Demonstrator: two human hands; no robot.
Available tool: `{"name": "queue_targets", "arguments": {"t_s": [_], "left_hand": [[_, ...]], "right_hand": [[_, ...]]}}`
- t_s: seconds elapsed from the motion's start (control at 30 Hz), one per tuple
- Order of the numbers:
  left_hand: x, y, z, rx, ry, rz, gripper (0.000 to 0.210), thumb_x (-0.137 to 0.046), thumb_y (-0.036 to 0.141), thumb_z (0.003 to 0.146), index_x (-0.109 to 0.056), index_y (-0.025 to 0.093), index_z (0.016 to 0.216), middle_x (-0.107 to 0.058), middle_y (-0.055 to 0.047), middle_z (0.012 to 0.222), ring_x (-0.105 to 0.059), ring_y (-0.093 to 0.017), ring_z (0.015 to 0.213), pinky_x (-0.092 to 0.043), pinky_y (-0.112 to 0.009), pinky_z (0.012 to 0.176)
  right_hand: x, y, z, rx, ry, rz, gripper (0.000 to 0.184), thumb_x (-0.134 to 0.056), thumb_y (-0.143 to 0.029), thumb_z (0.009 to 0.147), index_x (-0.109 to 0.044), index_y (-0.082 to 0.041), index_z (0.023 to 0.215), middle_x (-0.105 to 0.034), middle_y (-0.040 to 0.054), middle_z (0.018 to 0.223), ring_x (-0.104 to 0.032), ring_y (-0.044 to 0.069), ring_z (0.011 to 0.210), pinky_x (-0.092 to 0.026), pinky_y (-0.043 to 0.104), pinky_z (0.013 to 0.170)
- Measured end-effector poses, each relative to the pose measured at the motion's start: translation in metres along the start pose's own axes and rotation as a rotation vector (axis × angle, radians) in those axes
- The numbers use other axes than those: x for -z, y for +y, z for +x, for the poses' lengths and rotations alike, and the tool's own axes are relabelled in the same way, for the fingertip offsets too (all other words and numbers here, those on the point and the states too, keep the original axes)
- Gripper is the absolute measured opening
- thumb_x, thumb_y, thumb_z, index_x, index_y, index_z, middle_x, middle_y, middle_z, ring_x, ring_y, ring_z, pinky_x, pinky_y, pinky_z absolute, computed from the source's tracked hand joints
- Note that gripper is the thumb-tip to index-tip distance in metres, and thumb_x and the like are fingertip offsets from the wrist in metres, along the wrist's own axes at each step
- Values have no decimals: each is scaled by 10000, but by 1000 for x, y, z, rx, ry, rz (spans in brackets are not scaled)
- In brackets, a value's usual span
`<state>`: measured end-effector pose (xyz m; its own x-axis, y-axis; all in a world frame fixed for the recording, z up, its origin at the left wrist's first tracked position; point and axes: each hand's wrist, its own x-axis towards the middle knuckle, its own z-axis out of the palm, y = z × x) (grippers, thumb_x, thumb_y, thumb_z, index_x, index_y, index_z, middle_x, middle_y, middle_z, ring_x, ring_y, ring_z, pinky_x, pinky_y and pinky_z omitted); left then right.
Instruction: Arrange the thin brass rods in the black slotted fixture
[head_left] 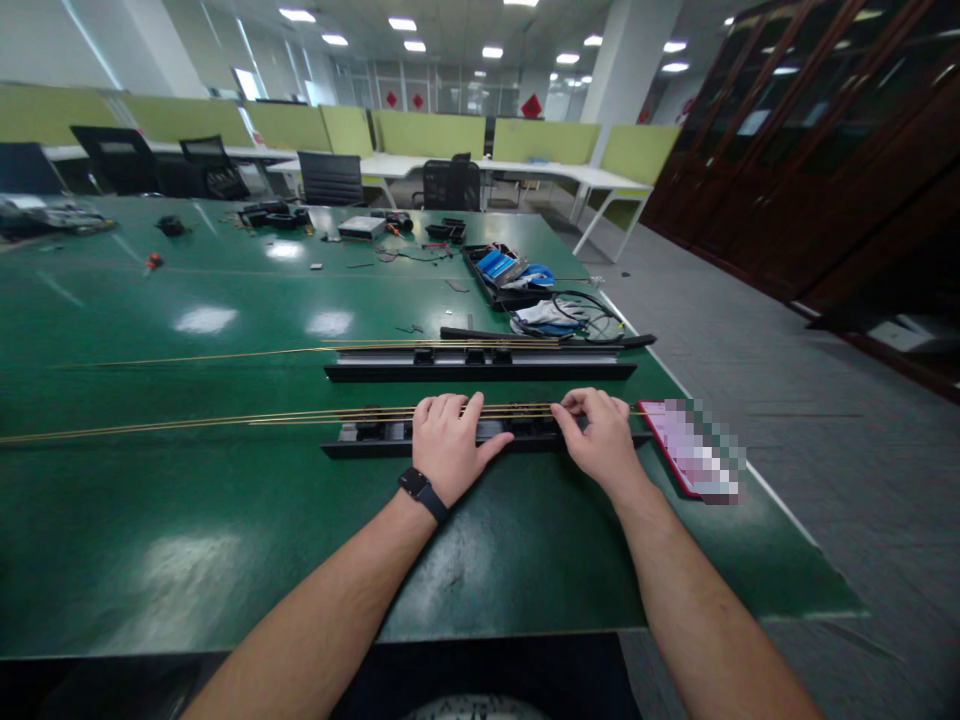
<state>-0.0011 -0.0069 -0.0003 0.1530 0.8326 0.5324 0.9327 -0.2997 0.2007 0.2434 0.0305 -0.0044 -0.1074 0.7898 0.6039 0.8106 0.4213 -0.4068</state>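
A long black rail (375, 449) with dark blocks along it lies crosswise on the green table in front of me. Thin brass-coloured rods (300, 416) run over it and stretch far to the left. Across the rail and rods rests my left hand (452, 440), its thumb spread to the right and its fingertips hidden behind the rods' far side. My right hand (596, 432) is near the rail's right end, thumb and forefinger pinching at a thin rod. One rod end sticks out past that hand, above a red-edged phone-like object (667, 450).
A second black rail (480, 373) with more brass rods lies just beyond. Behind it are a black tray (487, 285) with blue items, and gloves with a cable loop (555, 317). The table's right edge (780, 505) drops to the floor. Small parts lie scattered farther back.
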Motion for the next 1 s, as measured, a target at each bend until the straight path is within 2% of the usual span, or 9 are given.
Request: {"name": "queue_targets", "arguments": {"t_s": [0.27,0.47,1.0], "left_hand": [[-1,0,0,3,6,-7,608,-675,659,894,-676,207,1301,-728,-131,1182,-624,-321,1133,-384,-492,1042],[0,0,0,2,4,-1,611,-671,659,900,-674,197,1301,-727,-133,1179,-622,-320,1131,-381,-488,1039],[-1,0,0,9,2,-12,611,-678,658,893,-674,211,1310,-724,-134,1182,-616,-326,1138,-381,-490,1043]], "right_hand": [[1,4,1,-9,2,-25,169,-580,-409,976,-595,-252,917,-676,21,815,-610,224,833,-355,441,912],[2,1,0,-4,-2,-13,195,-619,-439,959,-600,-246,939,-686,17,851,-624,214,832,-356,433,921],[0,2,1,-14,5,-11,142,-612,-377,960,-587,-248,906,-669,3,806,-619,214,821,-354,431,903]]}}
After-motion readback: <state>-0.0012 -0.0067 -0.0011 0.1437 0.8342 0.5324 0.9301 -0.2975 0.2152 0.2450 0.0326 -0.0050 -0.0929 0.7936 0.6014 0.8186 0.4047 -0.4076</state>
